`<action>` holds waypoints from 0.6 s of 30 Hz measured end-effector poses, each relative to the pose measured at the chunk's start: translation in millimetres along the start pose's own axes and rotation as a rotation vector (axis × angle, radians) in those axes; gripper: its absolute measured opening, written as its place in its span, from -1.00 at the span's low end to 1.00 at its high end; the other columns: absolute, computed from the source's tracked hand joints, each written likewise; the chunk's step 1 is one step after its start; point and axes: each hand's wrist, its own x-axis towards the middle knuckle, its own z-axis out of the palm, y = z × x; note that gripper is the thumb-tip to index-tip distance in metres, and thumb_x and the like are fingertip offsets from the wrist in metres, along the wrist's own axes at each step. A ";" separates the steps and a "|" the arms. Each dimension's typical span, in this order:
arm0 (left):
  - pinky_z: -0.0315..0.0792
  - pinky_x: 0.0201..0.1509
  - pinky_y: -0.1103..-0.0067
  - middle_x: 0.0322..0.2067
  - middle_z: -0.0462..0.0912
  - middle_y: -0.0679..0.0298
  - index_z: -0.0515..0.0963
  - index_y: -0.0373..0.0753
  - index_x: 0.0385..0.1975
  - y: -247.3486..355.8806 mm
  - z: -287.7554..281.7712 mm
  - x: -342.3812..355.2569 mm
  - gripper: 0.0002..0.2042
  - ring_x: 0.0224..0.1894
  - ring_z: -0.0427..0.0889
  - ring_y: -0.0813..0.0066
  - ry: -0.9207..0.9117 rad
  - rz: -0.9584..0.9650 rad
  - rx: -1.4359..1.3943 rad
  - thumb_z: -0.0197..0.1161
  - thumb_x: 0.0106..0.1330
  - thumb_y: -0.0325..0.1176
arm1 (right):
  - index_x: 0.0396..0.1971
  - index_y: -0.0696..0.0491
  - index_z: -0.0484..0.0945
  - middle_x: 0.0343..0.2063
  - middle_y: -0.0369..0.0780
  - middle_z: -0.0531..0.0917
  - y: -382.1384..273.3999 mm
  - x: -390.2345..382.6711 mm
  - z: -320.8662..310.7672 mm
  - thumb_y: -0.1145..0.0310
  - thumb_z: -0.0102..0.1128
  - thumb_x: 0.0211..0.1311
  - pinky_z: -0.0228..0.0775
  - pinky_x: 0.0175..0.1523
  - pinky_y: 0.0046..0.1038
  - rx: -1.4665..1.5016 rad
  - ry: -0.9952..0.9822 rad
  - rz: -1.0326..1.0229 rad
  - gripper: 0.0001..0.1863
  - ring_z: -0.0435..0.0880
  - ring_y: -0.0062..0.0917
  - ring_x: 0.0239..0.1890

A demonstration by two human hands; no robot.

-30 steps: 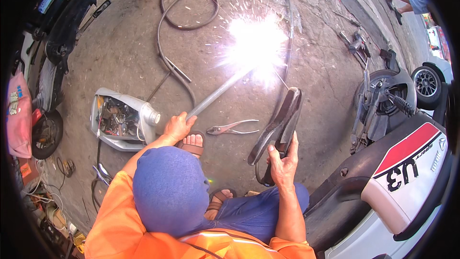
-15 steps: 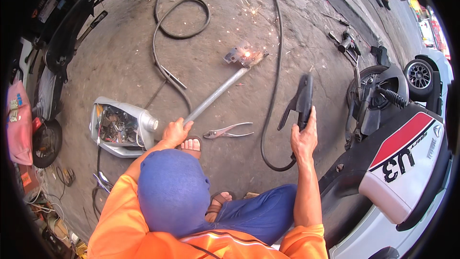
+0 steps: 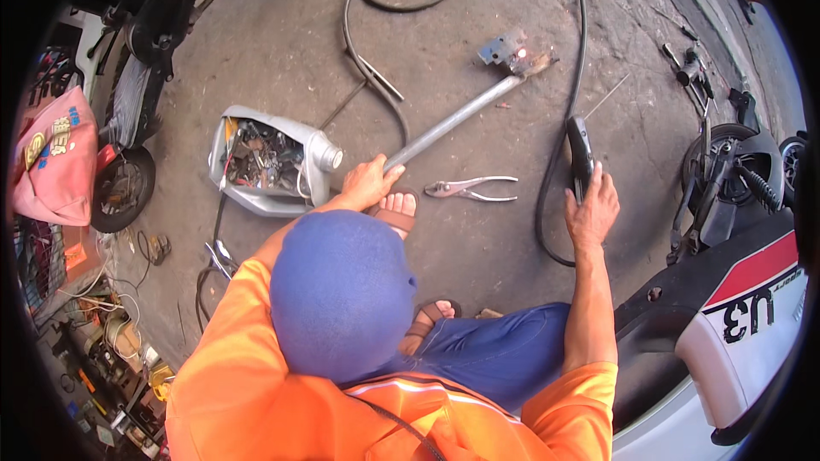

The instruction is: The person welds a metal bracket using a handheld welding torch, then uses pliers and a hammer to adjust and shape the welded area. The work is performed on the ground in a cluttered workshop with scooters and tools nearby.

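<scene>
Metal pipe (image 3: 459, 118) — straight, dull grey, slanting away from left hand (image 3: 369, 183) over concrete floor (image 3: 495, 248). Far end brownish, rough, burnt-looking; flat plate (image 3: 500, 49) with small holes joins there, bluish-grey, one spot glowing pinkish-red. Cannot tell whether far end touches floor. Left fingers curl closed round pipe's near end. Right hand (image 3: 591, 213) grips black electrode holder (image 3: 581, 152) — thin rod (image 3: 608, 96) pointing up and right, well apart from plate. Pliers (image 3: 471, 189) lie between hands, handles spread.

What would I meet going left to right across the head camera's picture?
Pink bag, cut-open silver container, left hand, pliers, right hand, red-and-white panel.
</scene>
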 end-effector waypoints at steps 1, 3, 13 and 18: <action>0.44 -0.12 0.06 -0.29 0.63 -0.17 0.43 -0.23 -0.19 -8.8 -0.1 -3.9 -0.51 -0.14 0.59 -0.23 0.008 -0.021 -0.006 0.03 0.33 0.17 | 0.29 0.06 0.22 0.09 -0.06 0.41 -23.6 9.6 -6.1 0.24 0.44 -0.14 0.27 0.10 -0.14 0.091 -0.035 -0.075 -0.09 0.42 -0.14 0.07; 0.44 -0.13 0.06 -0.31 0.63 -0.17 0.42 -0.24 -0.22 -12.9 1.8 -6.8 -0.52 -0.16 0.59 -0.23 -0.005 -0.050 -0.056 0.05 0.33 0.15 | 0.28 0.03 0.23 0.08 -0.08 0.41 -59.5 16.1 -8.5 0.28 0.49 -0.23 0.27 0.09 -0.17 0.246 -0.251 -0.330 -0.05 0.39 -0.17 0.10; 0.44 -0.11 0.07 -0.30 0.63 -0.19 0.44 -0.28 -0.23 -8.9 1.2 -2.9 -0.49 -0.16 0.59 -0.23 -0.013 0.001 -0.064 0.05 0.33 0.15 | -0.05 0.03 0.43 -0.22 -0.21 0.50 -107.5 -26.5 53.9 0.40 0.15 0.07 0.40 -0.09 -0.28 0.054 -0.544 -0.469 -0.62 0.53 -0.33 -0.13; 0.44 -0.11 0.07 -0.28 0.62 -0.21 0.46 -0.29 -0.20 -10.5 0.4 -2.3 -0.49 -0.15 0.59 -0.24 -0.028 -0.005 -0.046 0.04 0.34 0.15 | -0.17 0.10 0.41 -0.28 -0.07 0.56 -116.9 -35.8 30.9 0.25 0.20 0.06 0.47 -0.11 -0.20 0.238 -0.686 -0.180 -0.64 0.60 -0.15 -0.18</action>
